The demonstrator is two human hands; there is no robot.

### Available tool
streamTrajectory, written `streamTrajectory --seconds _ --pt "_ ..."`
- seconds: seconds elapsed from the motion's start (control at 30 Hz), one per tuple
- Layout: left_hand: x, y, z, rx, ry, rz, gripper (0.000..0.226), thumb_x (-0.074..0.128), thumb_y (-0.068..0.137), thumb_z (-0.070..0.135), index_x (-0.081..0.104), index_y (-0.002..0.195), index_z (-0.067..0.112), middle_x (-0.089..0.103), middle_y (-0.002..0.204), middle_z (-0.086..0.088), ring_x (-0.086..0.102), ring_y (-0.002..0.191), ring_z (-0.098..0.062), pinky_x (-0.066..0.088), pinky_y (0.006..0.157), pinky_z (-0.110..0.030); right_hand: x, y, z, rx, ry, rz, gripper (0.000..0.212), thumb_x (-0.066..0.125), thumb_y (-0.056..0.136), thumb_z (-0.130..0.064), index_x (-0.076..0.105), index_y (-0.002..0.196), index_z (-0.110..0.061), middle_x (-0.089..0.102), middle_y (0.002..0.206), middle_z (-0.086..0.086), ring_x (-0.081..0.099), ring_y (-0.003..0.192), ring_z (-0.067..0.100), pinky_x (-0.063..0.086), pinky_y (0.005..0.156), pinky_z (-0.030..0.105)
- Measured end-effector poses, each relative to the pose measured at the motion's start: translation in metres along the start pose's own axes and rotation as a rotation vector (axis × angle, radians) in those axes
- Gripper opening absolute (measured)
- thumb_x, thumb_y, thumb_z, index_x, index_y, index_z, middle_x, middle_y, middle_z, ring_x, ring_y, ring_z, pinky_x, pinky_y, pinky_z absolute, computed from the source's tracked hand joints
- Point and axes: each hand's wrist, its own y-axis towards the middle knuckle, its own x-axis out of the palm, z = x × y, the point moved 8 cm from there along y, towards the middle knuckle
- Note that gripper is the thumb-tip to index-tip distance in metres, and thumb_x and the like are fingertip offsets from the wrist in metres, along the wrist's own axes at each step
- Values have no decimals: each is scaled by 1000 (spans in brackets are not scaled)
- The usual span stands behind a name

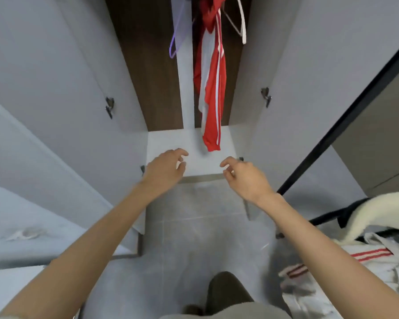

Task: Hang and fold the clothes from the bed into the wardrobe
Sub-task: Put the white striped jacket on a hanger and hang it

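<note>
Forearms (90,238) outstretched, my left hand (165,168) and right hand (244,178) hover loosely curled, empty, near the red garment (211,88) hanging in the wardrobe (161,143).

Bare forearms (115,226), olive-brown trouser leg (226,293)

A pale grey tiled floor (194,238) is seen at 6 o'clock; a slanted black metal bar (346,120) is set at 3 o'clock, before a beige panel (378,146).
</note>
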Motion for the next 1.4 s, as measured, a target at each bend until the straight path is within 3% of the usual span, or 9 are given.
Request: streamTrajectory --seconds 0.2,0.4,0.57,0.77,0.97,1.07,1.13,1.3,1.4 --pt "-103 90 -2 81 31 234 32 48 96 26 53 128 24 55 128 0 57 106 -18 43 84 -27 -82 105 -45 -106 15 204 22 45 98 -26 56 117 -25 68 109 -2 65 92 23 54 76 38" --pt "-160 200 -26 68 59 334 36 51 94 28 51 130 26 52 129 -2 56 109 -23 48 92 -44 -129 227 -72 -174 71 313 23 47 98 -24 57 119 -22 67 106 -5 60 83 11 40 66 20" --pt "-184 302 -58 -2 36 346 38 54 93 28 51 131 22 50 134 -4 54 116 -22 47 96 -40 -144 347 -88 -200 191 274 26 48 99 -21 54 124 -17 65 111 -1 55 66 2 32 50 7" --pt "-194 387 -91 -42 20 337 40 54 93 30 49 133 25 48 135 -3 56 111 -23 49 91 -38 -143 478 -102 -136 227 257 40 51 98 -22 42 135 -13 55 130 8 59 110 21 44 81 26" --pt "-191 449 -122 -40 2 311 42 55 94 30 46 135 29 44 138 -2 58 106 -17 49 87 -30 -127 572 -109 33 402 286 62 59 93 -16 23 144 -9 63 109 12 63 78 16 42 55 12" --pt "-191 475 -131 7 8 288 44 55 94 31 44 136 30 42 141 0 57 108 -16 51 90 -32 -122 597 -108 92 482 309 76 56 89 2 12 150 -11 59 117 9 62 103 24 53 80 29" --pt "-193 491 -131 70 15 268 48 54 94 31 40 140 30 39 145 1 51 121 -18 47 97 -33 -125 603 -103 116 479 370 73 53 88 9 18 149 -8 57 120 10 59 110 26 52 92 36" --pt "-206 522 -114 178 25 255 58 52 96 29 26 147 32 29 152 3 40 133 -18 39 91 -26 -156 589 -85 80 382 614 56 46 85 16 43 137 -3 57 114 12 59 105 22 47 91 26" --pt "-214 534 -93 268 -19 255 63 51 96 26 19 150 30 24 155 0 33 138 -19 35 94 -26 -176 576 -79 21 345 685 53 43 86 15 46 135 -4 59 108 11 55 92 13 39 81 8"
